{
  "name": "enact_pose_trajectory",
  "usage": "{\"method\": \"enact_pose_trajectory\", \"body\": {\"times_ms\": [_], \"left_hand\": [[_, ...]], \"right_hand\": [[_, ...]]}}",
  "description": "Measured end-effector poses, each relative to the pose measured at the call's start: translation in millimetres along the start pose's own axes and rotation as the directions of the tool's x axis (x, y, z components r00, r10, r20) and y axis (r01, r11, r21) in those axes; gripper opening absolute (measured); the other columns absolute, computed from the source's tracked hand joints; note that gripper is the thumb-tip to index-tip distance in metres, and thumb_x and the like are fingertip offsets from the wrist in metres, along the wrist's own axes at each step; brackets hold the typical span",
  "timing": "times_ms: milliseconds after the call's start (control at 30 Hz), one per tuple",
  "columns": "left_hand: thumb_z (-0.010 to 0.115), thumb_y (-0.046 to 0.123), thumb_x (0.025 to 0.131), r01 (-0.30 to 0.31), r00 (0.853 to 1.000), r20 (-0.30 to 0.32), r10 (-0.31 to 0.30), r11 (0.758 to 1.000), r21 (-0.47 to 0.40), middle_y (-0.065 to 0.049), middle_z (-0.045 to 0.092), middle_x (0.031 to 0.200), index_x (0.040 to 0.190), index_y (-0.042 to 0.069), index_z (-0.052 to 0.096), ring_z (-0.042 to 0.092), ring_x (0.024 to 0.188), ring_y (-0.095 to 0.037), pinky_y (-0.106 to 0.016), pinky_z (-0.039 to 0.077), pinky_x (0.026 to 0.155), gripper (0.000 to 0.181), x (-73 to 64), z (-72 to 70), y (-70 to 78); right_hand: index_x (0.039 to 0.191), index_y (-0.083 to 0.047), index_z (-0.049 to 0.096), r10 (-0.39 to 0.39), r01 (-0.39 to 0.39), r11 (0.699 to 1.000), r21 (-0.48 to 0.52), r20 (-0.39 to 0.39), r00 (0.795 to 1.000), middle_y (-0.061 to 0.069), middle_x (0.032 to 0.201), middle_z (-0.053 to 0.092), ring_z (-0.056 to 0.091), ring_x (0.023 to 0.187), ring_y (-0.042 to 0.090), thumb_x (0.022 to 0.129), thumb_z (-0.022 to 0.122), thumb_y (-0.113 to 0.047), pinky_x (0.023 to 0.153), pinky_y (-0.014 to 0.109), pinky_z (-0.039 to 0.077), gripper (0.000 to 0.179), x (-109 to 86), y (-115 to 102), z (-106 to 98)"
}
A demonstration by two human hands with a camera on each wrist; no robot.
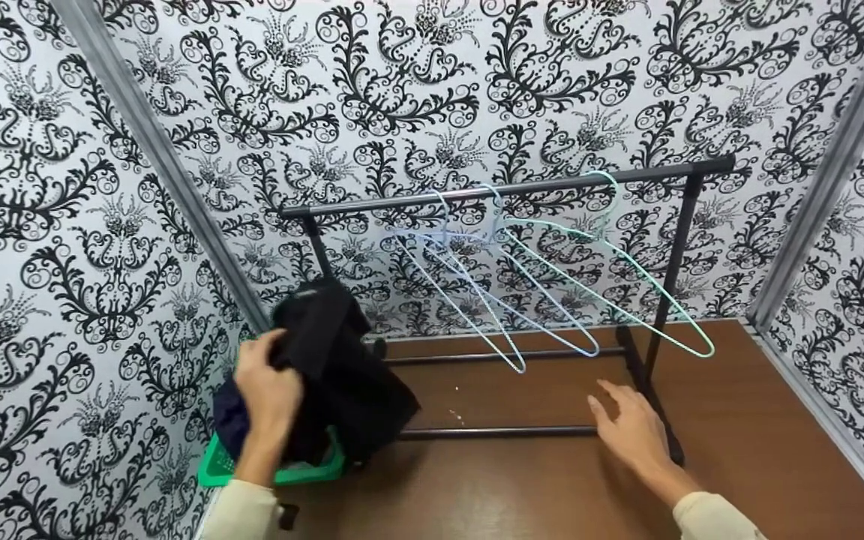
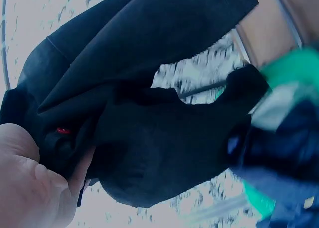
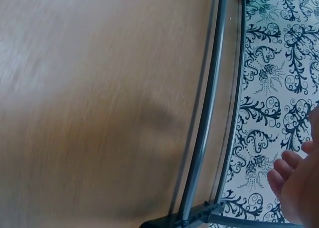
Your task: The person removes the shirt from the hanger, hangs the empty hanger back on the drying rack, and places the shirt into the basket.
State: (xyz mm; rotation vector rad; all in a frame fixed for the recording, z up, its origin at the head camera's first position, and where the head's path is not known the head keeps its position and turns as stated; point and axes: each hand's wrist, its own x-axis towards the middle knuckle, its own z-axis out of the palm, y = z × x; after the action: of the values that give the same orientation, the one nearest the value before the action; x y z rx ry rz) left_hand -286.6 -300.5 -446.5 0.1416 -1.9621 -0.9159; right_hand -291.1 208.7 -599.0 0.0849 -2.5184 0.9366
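My left hand (image 1: pixel 271 382) grips a black garment (image 1: pixel 349 375), lifted above the green basket (image 1: pixel 310 472) at the left. In the left wrist view the cloth (image 2: pixel 159 143) hangs in folds from the fingers, with a small red tag (image 2: pixel 63 131) by the grip; its exact kind is unclear. Dark blue clothing (image 1: pixel 231 414) lies in the basket. On the right, my right hand (image 1: pixel 631 431) hovers over the table near the rack's foot, its fingers loosely spread and holding nothing. The right wrist view catches its fingers (image 3: pixel 284 168) at the edge.
A dark clothes rack (image 1: pixel 537 187) stands on the brown table (image 1: pixel 522 480). Two bluish hangers (image 1: pixel 552 315) and one green hanger (image 1: pixel 664 289) hang from its bar. Two lower rails (image 1: pixel 507 432) cross the tabletop. Patterned walls (image 1: pixel 417 90) enclose the back and sides.
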Motion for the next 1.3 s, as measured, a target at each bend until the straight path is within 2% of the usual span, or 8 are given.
{"method": "enact_pose_trajectory", "body": {"times_ms": [200, 433, 600, 700, 767, 900, 1133, 1300], "left_hand": [[0.068, -0.011, 0.081, 0.046, 0.998, -0.052, -0.046, 0.999, -0.004, -0.023, 0.063, 0.101, 0.108, 0.001, 0.080, 0.062, 0.096, -0.042, -0.047, 0.045, 0.089, 0.032, 22.4, -19.9, -14.4], [0.070, -0.006, 0.088, 0.084, 0.995, -0.055, -0.083, 0.996, 0.008, -0.024, 0.061, 0.112, 0.108, -0.001, 0.079, 0.062, 0.108, -0.044, -0.054, 0.048, 0.101, 0.023, 34.3, -18.4, -38.1], [0.056, -0.015, 0.084, 0.069, 0.993, 0.081, -0.083, 0.983, 0.171, -0.027, 0.056, 0.128, 0.120, -0.001, 0.074, 0.062, 0.113, -0.054, -0.063, 0.051, 0.096, 0.043, 27.3, -9.4, -66.5], [0.057, -0.015, 0.082, 0.002, 0.969, 0.235, -0.078, 0.952, 0.307, -0.029, 0.053, 0.134, 0.124, -0.001, 0.071, 0.063, 0.111, -0.058, -0.066, 0.054, 0.091, 0.046, 16.6, -0.9, -85.2], [0.060, -0.012, 0.082, -0.056, 0.935, 0.346, -0.080, 0.929, 0.366, -0.032, 0.052, 0.137, 0.124, -0.003, 0.070, 0.062, 0.114, -0.060, -0.066, 0.054, 0.093, 0.044, 9.1, 5.2, -96.6], [0.063, 0.002, 0.088, -0.120, 0.827, 0.544, -0.141, 0.902, 0.416, -0.039, 0.045, 0.152, 0.131, -0.005, 0.066, 0.041, 0.144, -0.062, -0.071, 0.045, 0.113, 0.044, -1.6, 14.8, -112.3], [0.057, 0.027, 0.091, -0.052, 0.567, 0.736, -0.370, 0.875, 0.481, -0.034, 0.002, 0.176, 0.159, 0.007, 0.043, -0.012, 0.156, -0.069, -0.100, 0.010, 0.103, 0.072, -17.0, 23.1, -118.8], [0.059, 0.010, 0.086, 0.005, 0.469, 0.771, -0.430, 0.875, 0.485, -0.043, -0.002, 0.170, 0.164, 0.005, 0.032, 0.003, 0.149, -0.079, -0.090, 0.025, 0.112, 0.083, -32.3, 18.3, -135.0]], "right_hand": [[0.140, -0.007, 0.068, 0.002, -0.002, 1.000, -0.003, 0.035, 0.999, 0.024, 0.135, 0.072, 0.065, 0.125, 0.048, 0.103, 0.069, -0.030, 0.104, 0.067, 0.051, 0.044, -0.1, 10, -4], [0.138, -0.007, 0.069, -0.009, 0.009, 1.000, 0.003, 0.017, 1.000, 0.023, 0.131, 0.073, 0.067, 0.121, 0.047, 0.100, 0.071, -0.026, 0.102, 0.067, 0.052, 0.042, -4.8, 16, -10], [0.143, -0.007, 0.066, 0.051, -0.055, 0.997, 0.055, 0.076, 0.996, 0.028, 0.141, 0.067, 0.062, 0.131, 0.053, 0.102, 0.069, -0.024, 0.108, 0.071, 0.048, 0.045, -6.5, 14, -12], [0.144, -0.007, 0.065, 0.070, -0.076, 0.995, 0.070, 0.084, 0.994, 0.028, 0.142, 0.066, 0.061, 0.131, 0.053, 0.102, 0.068, -0.023, 0.109, 0.071, 0.047, 0.044, -6.9, 12, -12], [0.142, -0.007, 0.067, 0.066, -0.071, 0.995, 0.070, 0.070, 0.995, 0.028, 0.140, 0.067, 0.062, 0.130, 0.052, 0.102, 0.069, -0.021, 0.108, 0.070, 0.048, 0.043, -6.9, 12, -11], [0.140, -0.006, 0.068, 0.043, -0.046, 0.996, 0.073, 0.042, 0.998, 0.029, 0.139, 0.068, 0.063, 0.129, 0.052, 0.101, 0.069, -0.020, 0.108, 0.070, 0.048, 0.042, -6.7, 12, -9], [0.135, -0.008, 0.072, 0.003, -0.001, 0.998, 0.062, -0.036, 0.999, 0.022, 0.127, 0.075, 0.072, 0.108, 0.042, 0.098, 0.071, -0.016, 0.092, 0.061, 0.058, 0.037, -7.8, 9, -3], [0.130, -0.010, 0.075, -0.009, 0.012, 0.999, 0.037, -0.062, 0.998, 0.013, 0.110, 0.078, 0.072, 0.090, 0.031, 0.096, 0.074, -0.014, 0.077, 0.040, 0.058, 0.035, -9.5, 8, 1]]}}
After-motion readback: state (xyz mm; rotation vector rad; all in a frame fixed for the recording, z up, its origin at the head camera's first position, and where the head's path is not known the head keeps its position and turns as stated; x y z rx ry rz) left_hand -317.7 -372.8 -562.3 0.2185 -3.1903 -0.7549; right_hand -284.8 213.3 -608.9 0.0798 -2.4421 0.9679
